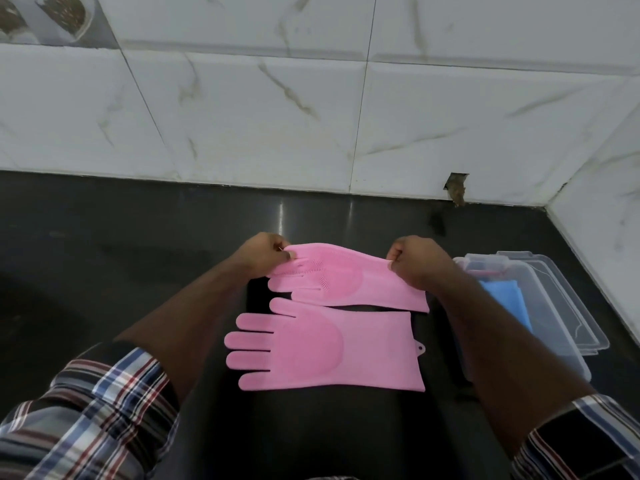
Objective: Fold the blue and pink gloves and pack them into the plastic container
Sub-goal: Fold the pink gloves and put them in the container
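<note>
While both hands, left hand [262,253], right hand [417,263], pinch far pink glove [349,284], fingers curled

Left hand [264,255] and right hand [414,260] pinch the far pink glove [346,282] between them; near pink glove [325,351] lies flat below, plastic container [540,344] right of the right hand.

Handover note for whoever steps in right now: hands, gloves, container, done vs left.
Left hand pinches the finger end of the upper pink glove; right hand pinches its cuff end, far edge lifted.
Second pink glove lies flat on the black counter, unfolded.
Plastic container sits right of the gloves, blue glove material already inside.
Left: fold both pink gloves, pack them.
</note>
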Action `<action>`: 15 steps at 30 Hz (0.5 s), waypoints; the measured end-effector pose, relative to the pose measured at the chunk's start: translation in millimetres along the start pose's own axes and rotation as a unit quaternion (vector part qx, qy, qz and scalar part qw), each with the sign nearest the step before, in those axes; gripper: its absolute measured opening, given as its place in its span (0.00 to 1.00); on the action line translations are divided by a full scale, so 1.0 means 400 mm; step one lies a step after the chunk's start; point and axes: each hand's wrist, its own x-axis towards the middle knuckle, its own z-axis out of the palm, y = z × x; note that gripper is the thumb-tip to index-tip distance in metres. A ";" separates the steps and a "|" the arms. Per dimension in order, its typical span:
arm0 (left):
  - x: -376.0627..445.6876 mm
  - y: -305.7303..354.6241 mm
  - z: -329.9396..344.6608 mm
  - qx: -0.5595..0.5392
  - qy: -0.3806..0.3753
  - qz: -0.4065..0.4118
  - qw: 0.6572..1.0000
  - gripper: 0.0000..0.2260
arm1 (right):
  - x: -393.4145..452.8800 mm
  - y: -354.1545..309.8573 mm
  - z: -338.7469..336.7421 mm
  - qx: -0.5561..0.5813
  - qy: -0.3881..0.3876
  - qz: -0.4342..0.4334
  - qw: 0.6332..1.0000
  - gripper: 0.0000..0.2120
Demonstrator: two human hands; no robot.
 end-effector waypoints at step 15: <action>-0.340 -0.018 -0.118 -0.218 -0.080 0.078 0.970 0.02 | -0.279 -0.008 0.005 0.049 0.018 -0.065 0.997 0.04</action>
